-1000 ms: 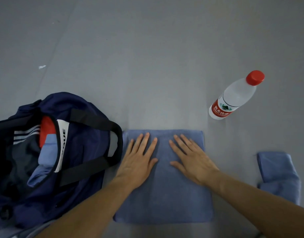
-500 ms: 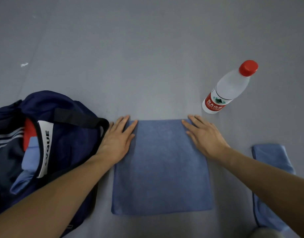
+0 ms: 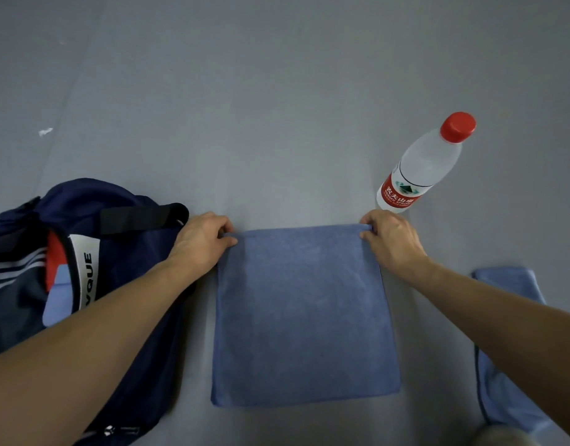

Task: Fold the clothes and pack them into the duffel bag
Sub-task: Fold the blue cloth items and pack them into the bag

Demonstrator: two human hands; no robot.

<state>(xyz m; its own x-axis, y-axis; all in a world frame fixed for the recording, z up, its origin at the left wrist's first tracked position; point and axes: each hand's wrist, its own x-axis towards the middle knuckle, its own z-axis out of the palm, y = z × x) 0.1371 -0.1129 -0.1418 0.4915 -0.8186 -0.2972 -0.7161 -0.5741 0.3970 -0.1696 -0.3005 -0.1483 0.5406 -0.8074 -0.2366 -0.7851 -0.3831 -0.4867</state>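
A blue cloth (image 3: 304,313) lies flat on the grey floor in front of me, folded into a rough square. My left hand (image 3: 203,239) pinches its far left corner and my right hand (image 3: 391,238) pinches its far right corner. To the left sits the open navy duffel bag (image 3: 132,259) with a black strap; folded clothes in dark, red and light blue show inside its mouth. My left forearm crosses over the bag.
A clear water bottle (image 3: 422,165) with a red cap and red label stands just beyond my right hand. Another blue cloth (image 3: 509,355) lies at the right, partly under my right forearm. A small white scrap (image 3: 45,132) lies on the floor far left.
My hands went from pressing flat on the cloth's middle to sliding out to its far corners, where the fingers have now closed on the corners.
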